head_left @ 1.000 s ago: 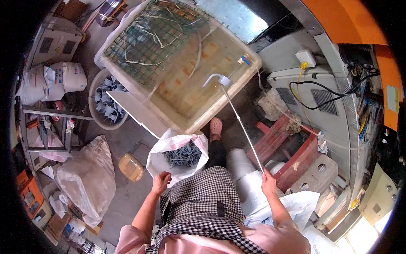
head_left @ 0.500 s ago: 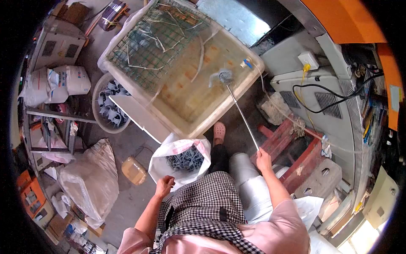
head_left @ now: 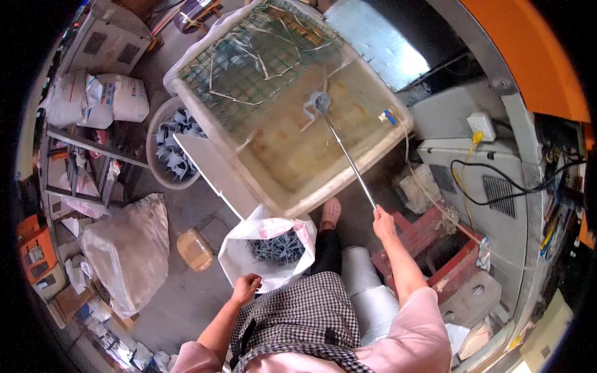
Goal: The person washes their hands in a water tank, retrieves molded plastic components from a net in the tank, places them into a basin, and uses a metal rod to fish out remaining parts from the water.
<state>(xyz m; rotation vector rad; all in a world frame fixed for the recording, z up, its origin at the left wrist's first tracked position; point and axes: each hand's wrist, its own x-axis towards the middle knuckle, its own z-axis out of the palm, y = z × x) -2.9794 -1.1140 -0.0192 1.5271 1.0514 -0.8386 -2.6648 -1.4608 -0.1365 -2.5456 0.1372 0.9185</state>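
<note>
My right hand [head_left: 384, 220] grips the near end of a long metal pole [head_left: 352, 163]. At the pole's far end, a grey hooked piece [head_left: 318, 104] is over or in the murky water of a large pale tub [head_left: 392, 151]; its exact depth is unclear. My left hand [head_left: 247, 287], its fingers curled, is beside the rim of a white sack [head_left: 236, 253]. Whether it holds the sack's edge is hard to see. Inside the sack lie many thin dark grey plastic pieces [head_left: 280, 247].
Green netting [head_left: 249, 62] covers the tub's far left part. A white board [head_left: 208, 174] leans beside a round bin [head_left: 163, 180] of grey parts. A red frame [head_left: 457, 261] and grey cabinet [head_left: 485, 180] stand at right. A wrapped package [head_left: 194, 250] lies on the floor.
My right hand has moved forward, and the pole's hooked end has shifted left across the tub toward the netting. The camera view has also shifted. My left hand stays near the sack.
</note>
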